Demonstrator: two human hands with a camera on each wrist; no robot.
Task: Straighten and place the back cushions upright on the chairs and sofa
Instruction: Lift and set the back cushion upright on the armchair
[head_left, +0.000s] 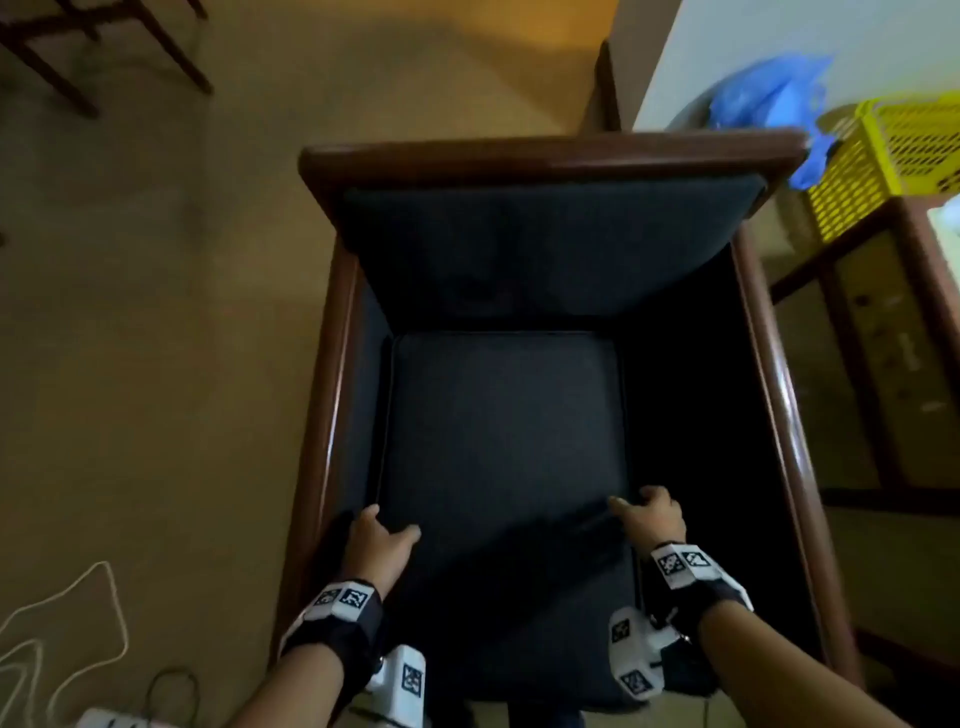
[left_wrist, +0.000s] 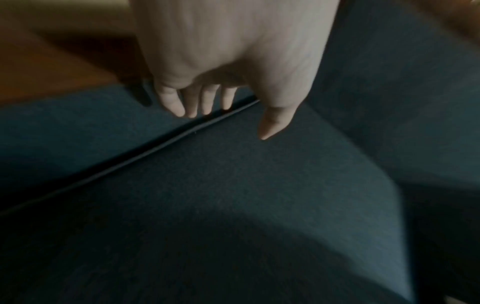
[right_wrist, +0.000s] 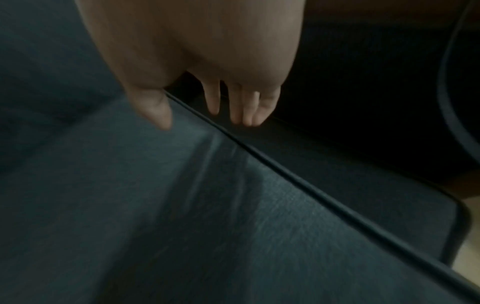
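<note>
A wooden-framed armchair (head_left: 550, 156) holds two dark blue-grey cushions. The back cushion (head_left: 545, 249) stands upright against the chair's back rail. The seat cushion (head_left: 504, 415) lies flat below it. My left hand (head_left: 379, 535) grips the seat cushion's left edge, thumb on top and fingers down in the gap beside the arm. The left wrist view shows that left hand (left_wrist: 233, 123) straddling the piping of the seat cushion (left_wrist: 233, 195). My right hand (head_left: 649, 512) holds the right edge the same way. Under my right hand (right_wrist: 205, 123) the seat cushion (right_wrist: 182, 205) fabric wrinkles by the thumb.
A yellow perforated basket (head_left: 893, 156) and a blue plastic bag (head_left: 763, 98) sit on a wooden stand (head_left: 857, 312) right of the chair. A white cable (head_left: 78, 613) and a power strip (head_left: 109, 719) lie on the floor at left. Dark wooden furniture legs (head_left: 104, 47) stand at the far left.
</note>
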